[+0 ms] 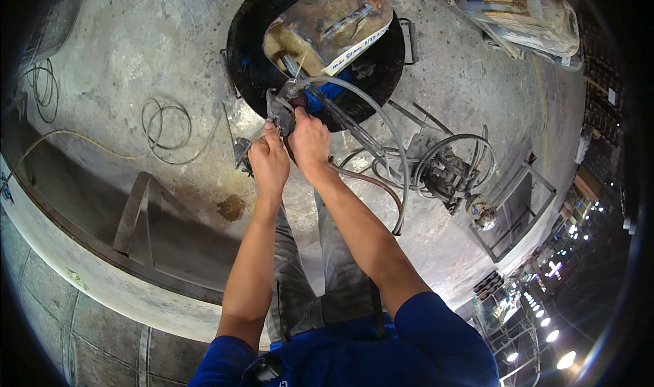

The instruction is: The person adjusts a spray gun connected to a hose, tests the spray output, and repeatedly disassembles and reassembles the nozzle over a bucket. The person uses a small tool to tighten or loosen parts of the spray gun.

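Observation:
Both hands meet at a dark, grimy spray gun (283, 113) with hoses joined to it, over the near rim of a round black basin (240, 67). My right hand (310, 142) is wrapped round its handle side. My left hand (269, 157) is closed on its left part, thumb uppermost. A grey hose (381, 111) arches from the gun's top to the right and down. Below my right hand runs a brown hose (371, 181). Inside the basin lie a stained plastic container (334, 19) with a cut opening and some blue material (330, 91). My fingertips are partly hidden.
A pump-like machine (446, 172) with coiled hoses stands on the concrete floor to the right, beside a metal frame (521, 213). Thin hose loops (167, 128) lie at left. A wrapped bundle (521, 12) sits far right. A curved low wall (109, 271) borders the near left.

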The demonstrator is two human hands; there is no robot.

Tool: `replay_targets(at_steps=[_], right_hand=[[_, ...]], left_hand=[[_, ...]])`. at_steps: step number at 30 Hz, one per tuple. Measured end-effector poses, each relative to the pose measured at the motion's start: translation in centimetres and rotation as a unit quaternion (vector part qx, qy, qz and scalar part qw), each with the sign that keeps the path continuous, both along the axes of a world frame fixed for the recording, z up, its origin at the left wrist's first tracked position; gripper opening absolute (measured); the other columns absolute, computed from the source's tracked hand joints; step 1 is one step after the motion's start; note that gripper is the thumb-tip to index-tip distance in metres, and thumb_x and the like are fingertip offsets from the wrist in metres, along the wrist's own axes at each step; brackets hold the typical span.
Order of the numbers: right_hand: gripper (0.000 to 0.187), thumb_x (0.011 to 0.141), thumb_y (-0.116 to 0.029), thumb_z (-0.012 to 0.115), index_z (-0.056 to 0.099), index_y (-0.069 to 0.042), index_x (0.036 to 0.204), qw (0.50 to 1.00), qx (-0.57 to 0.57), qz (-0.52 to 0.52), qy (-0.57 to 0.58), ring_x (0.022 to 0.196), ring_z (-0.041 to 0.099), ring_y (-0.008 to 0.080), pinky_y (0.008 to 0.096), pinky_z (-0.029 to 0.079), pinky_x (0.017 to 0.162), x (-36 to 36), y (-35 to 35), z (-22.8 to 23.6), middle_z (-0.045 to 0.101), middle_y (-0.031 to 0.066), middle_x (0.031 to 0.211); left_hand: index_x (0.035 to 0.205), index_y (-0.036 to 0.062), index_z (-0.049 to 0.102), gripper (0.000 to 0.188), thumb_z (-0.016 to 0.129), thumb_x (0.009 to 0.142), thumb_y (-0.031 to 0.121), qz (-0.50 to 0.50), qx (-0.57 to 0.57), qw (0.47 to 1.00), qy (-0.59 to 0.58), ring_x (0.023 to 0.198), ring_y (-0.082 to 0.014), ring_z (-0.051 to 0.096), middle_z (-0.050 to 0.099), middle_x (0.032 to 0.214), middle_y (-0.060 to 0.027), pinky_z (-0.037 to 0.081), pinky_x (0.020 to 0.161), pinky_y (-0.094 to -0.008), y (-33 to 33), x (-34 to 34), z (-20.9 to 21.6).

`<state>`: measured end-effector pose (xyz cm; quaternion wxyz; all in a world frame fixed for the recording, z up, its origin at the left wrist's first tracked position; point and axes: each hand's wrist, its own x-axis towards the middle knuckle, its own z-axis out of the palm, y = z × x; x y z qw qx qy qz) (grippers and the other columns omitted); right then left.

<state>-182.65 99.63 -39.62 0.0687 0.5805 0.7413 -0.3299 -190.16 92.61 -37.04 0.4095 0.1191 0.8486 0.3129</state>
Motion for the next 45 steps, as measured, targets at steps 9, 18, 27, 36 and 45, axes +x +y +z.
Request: replay_targets(at_steps=[9, 18, 27, 36, 45], right_hand=[[0.024, 0.095, -0.022, 0.072, 0.067, -0.003, 0.108, 1.000, -0.007, -0.007, 0.016, 0.090, 0.074, 0.0486, 0.0582, 0.058, 0.079, 0.0, -0.1, -0.1, 0.076, 0.0256, 0.094], [0.018, 0.092, -0.013, 0.069, 0.065, -0.003, 0.107, 0.999, 0.007, -0.027, 0.022, 0.091, 0.073, 0.0491, 0.0586, 0.058, 0.080, -0.2, 0.0, 0.2, 0.076, 0.0254, 0.098], [0.018, 0.093, -0.014, 0.068, 0.064, -0.003, 0.106, 1.000, 0.008, -0.008, 0.007, 0.091, 0.075, 0.0463, 0.0563, 0.060, 0.079, -0.2, 0.2, 0.4, 0.077, 0.0227, 0.097], [0.026, 0.092, -0.021, 0.074, 0.063, -0.003, 0.107, 1.000, 0.007, -0.001, -0.004, 0.091, 0.075, 0.0461, 0.0552, 0.061, 0.080, -0.1, 0.5, 0.3, 0.076, 0.0228, 0.100], [0.021, 0.092, -0.016, 0.070, 0.064, -0.003, 0.108, 0.999, 0.038, 0.017, 0.006, 0.089, 0.076, 0.0454, 0.0551, 0.061, 0.077, -0.1, 0.1, -0.1, 0.076, 0.0231, 0.100]], left_hand=[[0.078, -0.0028, 0.060, 0.048, 0.057, 0.111, 0.032, -0.094, 0.045, 0.980, 0.170, 0.072, -0.0481, 0.065, 0.065, 0.075, -0.0262, 0.047, 0.064, -0.0545, 0.4, -0.1, 1.4], [0.072, -0.0080, 0.055, 0.063, 0.054, 0.114, 0.039, -0.109, 0.111, 0.958, 0.240, 0.055, -0.0241, 0.042, 0.051, 0.060, -0.0223, 0.039, 0.056, -0.0492, 0.1, 0.3, 0.5], [0.072, -0.0039, 0.052, 0.061, 0.051, 0.115, 0.040, -0.066, 0.109, 0.982, 0.139, 0.051, -0.0245, 0.045, 0.050, 0.058, -0.0164, 0.037, 0.053, -0.0457, -0.1, 0.3, 0.3], [0.075, -0.0026, 0.057, 0.055, 0.058, 0.113, 0.038, 0.076, 0.069, 0.988, -0.117, 0.056, -0.0179, 0.045, 0.054, 0.059, -0.0138, 0.039, 0.054, -0.0424, -0.1, 0.0, -0.7], [0.072, -0.0007, 0.058, 0.058, 0.058, 0.112, 0.041, 0.084, 0.041, 0.992, -0.086, 0.054, -0.0185, 0.049, 0.058, 0.060, -0.0129, 0.040, 0.055, -0.0400, 0.0, 0.2, -0.5]])
